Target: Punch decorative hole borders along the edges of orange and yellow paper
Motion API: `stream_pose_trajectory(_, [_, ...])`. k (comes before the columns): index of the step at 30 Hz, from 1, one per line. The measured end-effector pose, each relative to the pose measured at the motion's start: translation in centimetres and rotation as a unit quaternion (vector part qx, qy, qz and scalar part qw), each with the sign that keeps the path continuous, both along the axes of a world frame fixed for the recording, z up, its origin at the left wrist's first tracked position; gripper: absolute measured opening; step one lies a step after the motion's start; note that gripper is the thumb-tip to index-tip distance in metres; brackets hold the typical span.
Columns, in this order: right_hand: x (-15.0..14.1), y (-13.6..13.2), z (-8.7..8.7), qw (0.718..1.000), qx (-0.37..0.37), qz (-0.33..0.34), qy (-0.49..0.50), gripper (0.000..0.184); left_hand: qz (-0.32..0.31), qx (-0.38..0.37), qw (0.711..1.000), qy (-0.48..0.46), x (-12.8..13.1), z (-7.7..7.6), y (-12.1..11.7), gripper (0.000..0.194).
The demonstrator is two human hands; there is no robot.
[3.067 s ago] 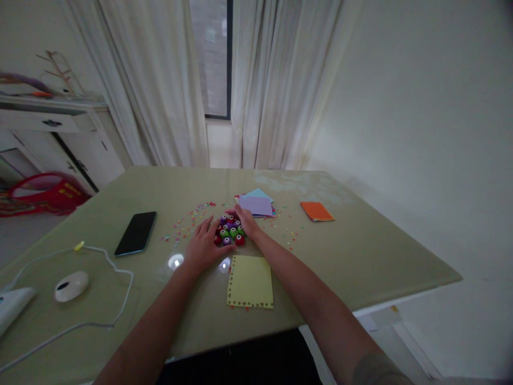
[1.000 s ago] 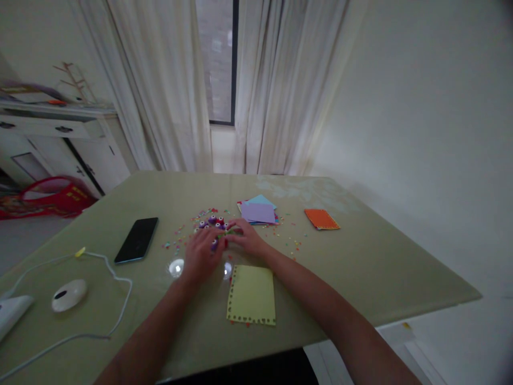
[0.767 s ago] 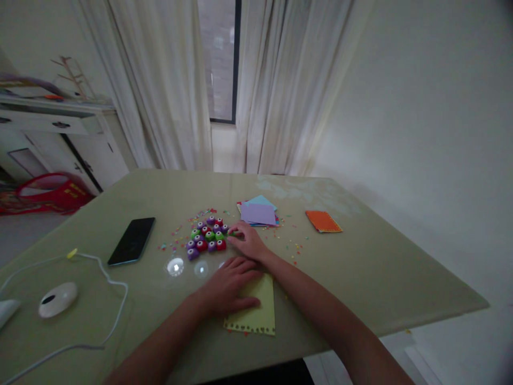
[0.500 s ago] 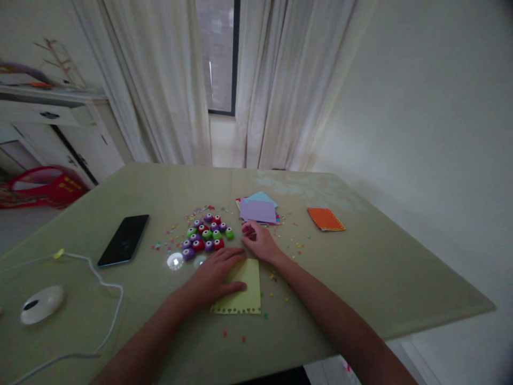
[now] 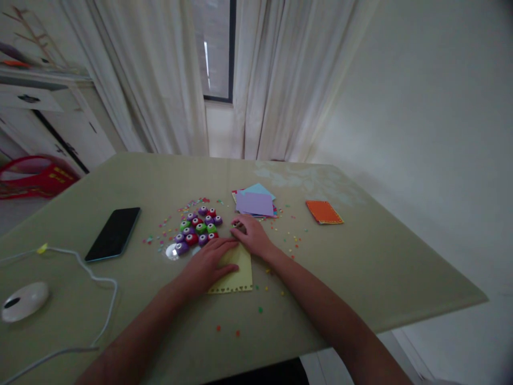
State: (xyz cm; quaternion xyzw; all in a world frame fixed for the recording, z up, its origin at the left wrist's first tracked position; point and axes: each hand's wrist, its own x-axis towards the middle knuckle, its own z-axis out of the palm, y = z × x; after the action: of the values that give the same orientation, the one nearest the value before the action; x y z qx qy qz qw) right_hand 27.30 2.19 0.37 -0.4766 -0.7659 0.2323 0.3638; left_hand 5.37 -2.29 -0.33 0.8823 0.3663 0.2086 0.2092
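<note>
A yellow sheet of paper (image 5: 240, 275) lies before me, with a row of small punched holes along its near edge. My left hand (image 5: 214, 262) rests on it, fingers stretched out and thumb apart. At its far edge, my right hand (image 5: 251, 235) has curled fingers round a small craft punch (image 5: 239, 225), mostly hidden by them. Left of that hand stands a cluster of small red, purple and green craft punches (image 5: 200, 228) with round white tops. A clear round disc (image 5: 172, 252) lies beside them, and another is partly covered by my left hand.
Purple and blue paper sheets (image 5: 254, 204) are stacked beyond my right hand. An orange stack (image 5: 324, 212) lies farther right. A black phone (image 5: 114, 233), a white cable (image 5: 114, 299) and a white oval device (image 5: 26, 302) are at left. Tiny paper bits (image 5: 260, 310) are scattered about.
My right hand has taken the rightmost green punch from beside the cluster and brought it to the paper's far edge. The yellow paper has slid away from me, my left hand on it.
</note>
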Motion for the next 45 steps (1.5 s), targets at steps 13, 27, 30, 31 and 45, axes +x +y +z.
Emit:
stream_pose_trajectory(13, [6.2, -5.4, 1.4, 0.997, -0.074, -0.008, 0.024, 0.028, 0.042, 0.002, 0.999, -0.005, -0.1, 0.4, 0.6, 0.046])
stream_pose_trajectory(27, [5.9, -5.4, 1.4, 0.992, -0.108, -0.013, 0.065, 0.033, 0.082, 0.017, 0.996, -0.038, -0.2, -0.6, 0.5, 0.038])
stream_pose_trajectory(30, [5.9, -5.3, 1.4, 0.995, -0.093, -0.01, 0.036, 0.031, 0.074, 0.028, 0.996, -0.036, 0.0, -0.2, 0.2, 0.035])
stream_pose_trajectory(31, [5.9, -5.3, 1.5, 0.995, -0.093, -0.014, 0.03, 0.029, 0.072, 0.03, 0.996, -0.034, 0.0, -0.1, 0.1, 0.035])
stream_pose_trajectory(45, [5.2, -6.6, 5.3, 0.997, 0.059, -0.033, -0.026, 0.026, 0.046, 0.048, 0.997, -0.045, 0.3, -0.1, 0.0, 0.033])
